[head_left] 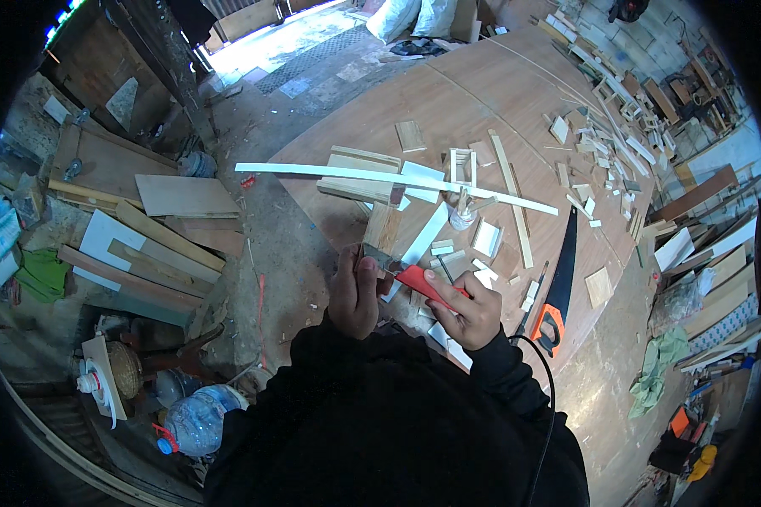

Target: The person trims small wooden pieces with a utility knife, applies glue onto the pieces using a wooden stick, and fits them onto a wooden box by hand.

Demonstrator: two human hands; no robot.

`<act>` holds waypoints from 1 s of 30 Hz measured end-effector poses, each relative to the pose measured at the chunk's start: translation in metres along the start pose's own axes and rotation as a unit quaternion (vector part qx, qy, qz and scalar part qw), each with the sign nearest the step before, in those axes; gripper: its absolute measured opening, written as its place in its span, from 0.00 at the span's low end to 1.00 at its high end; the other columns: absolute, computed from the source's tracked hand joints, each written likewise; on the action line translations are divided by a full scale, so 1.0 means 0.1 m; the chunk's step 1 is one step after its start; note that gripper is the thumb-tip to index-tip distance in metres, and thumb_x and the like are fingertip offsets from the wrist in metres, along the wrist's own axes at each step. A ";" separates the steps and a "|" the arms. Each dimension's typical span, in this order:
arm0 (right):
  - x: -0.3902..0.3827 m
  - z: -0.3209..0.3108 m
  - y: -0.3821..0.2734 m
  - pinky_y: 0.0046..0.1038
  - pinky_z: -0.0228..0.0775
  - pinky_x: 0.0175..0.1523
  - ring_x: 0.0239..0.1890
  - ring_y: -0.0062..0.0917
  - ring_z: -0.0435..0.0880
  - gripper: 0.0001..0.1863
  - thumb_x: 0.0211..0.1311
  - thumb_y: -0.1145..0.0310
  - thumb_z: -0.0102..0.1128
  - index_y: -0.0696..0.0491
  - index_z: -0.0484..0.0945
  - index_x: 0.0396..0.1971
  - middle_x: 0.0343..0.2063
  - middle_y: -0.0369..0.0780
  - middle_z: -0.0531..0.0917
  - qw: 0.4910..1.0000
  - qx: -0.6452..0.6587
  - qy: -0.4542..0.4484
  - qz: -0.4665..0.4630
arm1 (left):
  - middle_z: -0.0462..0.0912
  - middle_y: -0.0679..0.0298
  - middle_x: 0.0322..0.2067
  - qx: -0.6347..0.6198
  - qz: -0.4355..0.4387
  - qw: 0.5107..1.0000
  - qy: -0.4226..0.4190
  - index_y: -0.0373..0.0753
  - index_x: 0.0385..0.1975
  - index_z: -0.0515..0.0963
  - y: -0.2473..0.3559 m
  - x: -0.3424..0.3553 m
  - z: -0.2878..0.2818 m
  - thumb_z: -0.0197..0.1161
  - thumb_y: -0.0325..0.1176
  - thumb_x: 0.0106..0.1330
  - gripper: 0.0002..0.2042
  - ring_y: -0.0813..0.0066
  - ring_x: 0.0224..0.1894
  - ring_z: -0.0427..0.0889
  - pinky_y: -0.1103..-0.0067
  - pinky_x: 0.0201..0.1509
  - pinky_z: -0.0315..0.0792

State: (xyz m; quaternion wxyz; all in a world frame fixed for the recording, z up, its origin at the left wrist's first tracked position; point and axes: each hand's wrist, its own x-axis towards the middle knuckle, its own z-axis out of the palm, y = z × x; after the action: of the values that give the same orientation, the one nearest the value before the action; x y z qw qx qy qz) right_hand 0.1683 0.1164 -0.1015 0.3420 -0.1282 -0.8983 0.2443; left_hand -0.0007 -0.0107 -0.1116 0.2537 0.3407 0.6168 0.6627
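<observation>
My right hand (473,313) is closed around a red-handled tool (418,280), whose metal end reaches toward my left hand. My left hand (353,296) is closed on a small piece at the near end of an upright-lying wooden block (381,226); its exact shape is hidden by my fingers. A long white strip (296,169) lies across stacked boards (355,160) on the plywood table (330,127). A small white wooden frame (462,155) and a pot with sticks (462,215) sit beyond my hands. A handsaw (549,321) with an orange handle lies right of them.
Offcuts (617,152) cover the table's right side. Leaning boards (144,262), a large plastic bottle (195,422) and a fan-like object (102,380) are at the left. More boards and a green cloth (659,367) lie at the right. A black cable (549,380) hangs beside my right arm.
</observation>
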 end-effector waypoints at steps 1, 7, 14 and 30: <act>-0.01 0.00 -0.01 0.25 0.61 0.21 0.17 0.25 0.69 0.28 0.46 0.69 0.74 0.45 0.81 0.52 0.19 0.36 0.68 1.000 -0.004 0.000 0.002 | 0.76 0.64 0.28 0.000 0.000 1.000 -0.001 0.33 0.47 0.65 0.01 -0.01 0.03 0.42 0.37 0.77 0.12 0.81 0.24 0.72 0.84 0.31 0.71; -0.02 0.04 -0.03 0.26 0.65 0.20 0.16 0.23 0.72 0.29 0.46 0.65 0.75 0.38 0.81 0.54 0.20 0.35 0.71 0.998 -0.045 0.035 0.004 | 0.74 0.66 0.24 -0.041 0.009 0.996 0.080 0.34 0.44 0.68 -0.05 -0.06 0.15 0.43 0.40 0.77 0.14 0.83 0.23 0.71 0.86 0.28 0.68; 0.01 0.08 -0.01 0.26 0.66 0.21 0.16 0.24 0.73 0.29 0.46 0.62 0.75 0.38 0.81 0.53 0.20 0.36 0.71 0.997 -0.050 0.050 0.010 | 0.72 0.68 0.21 0.035 0.020 0.984 0.172 0.34 0.43 0.69 0.06 -0.03 0.33 0.44 0.41 0.77 0.15 0.84 0.21 0.69 0.85 0.23 0.62; 0.08 -0.62 0.70 0.26 0.70 0.52 0.45 0.30 0.82 0.21 0.67 0.75 0.50 0.64 0.71 0.59 0.46 0.47 0.82 0.964 -0.020 0.218 0.154 | 0.70 0.70 0.20 0.032 -0.030 0.977 0.210 0.35 0.40 0.68 0.74 -0.03 -0.45 0.44 0.44 0.76 0.16 0.85 0.20 0.65 0.85 0.23 0.59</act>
State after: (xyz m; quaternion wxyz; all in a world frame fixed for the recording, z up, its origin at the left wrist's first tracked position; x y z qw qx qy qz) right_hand 0.2093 0.2008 -0.0939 0.4854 -0.3217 -0.7762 0.2419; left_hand -0.0268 -0.0499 -0.0389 0.1275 0.1835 0.6874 0.6910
